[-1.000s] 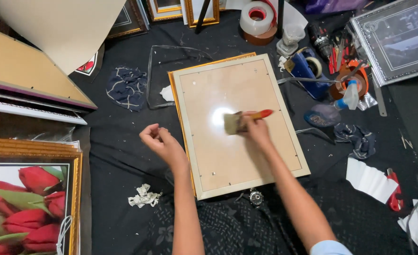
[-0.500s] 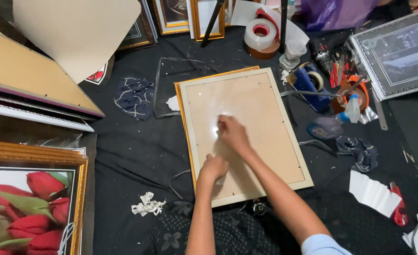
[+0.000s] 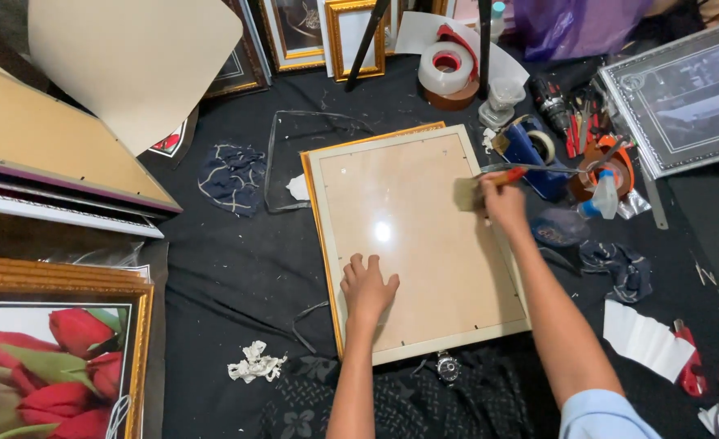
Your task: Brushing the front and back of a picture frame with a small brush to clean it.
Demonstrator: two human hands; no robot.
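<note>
A picture frame (image 3: 327,244) with a gold outer edge and cream inner border lies face down on the black cloth, its glass pane (image 3: 416,236) reflecting a light spot. My left hand (image 3: 369,286) rests flat on the lower left part of the glass, fingers spread. My right hand (image 3: 504,203) grips a paintbrush (image 3: 477,187) with an orange handle, its pale bristles on the glass near the frame's right border.
Tape rolls (image 3: 449,69), a blue tape dispenser (image 3: 538,150), a spray bottle (image 3: 603,195) and tools crowd the upper right. A silver frame (image 3: 684,97) lies far right. Stacked frames and a rose picture (image 3: 42,358) fill the left. Crumpled paper (image 3: 254,363) and a dark rag (image 3: 231,175) lie nearby.
My left hand has settled flat on the lower glass. My right hand has swept the brush from the pane's middle out to the right border.
</note>
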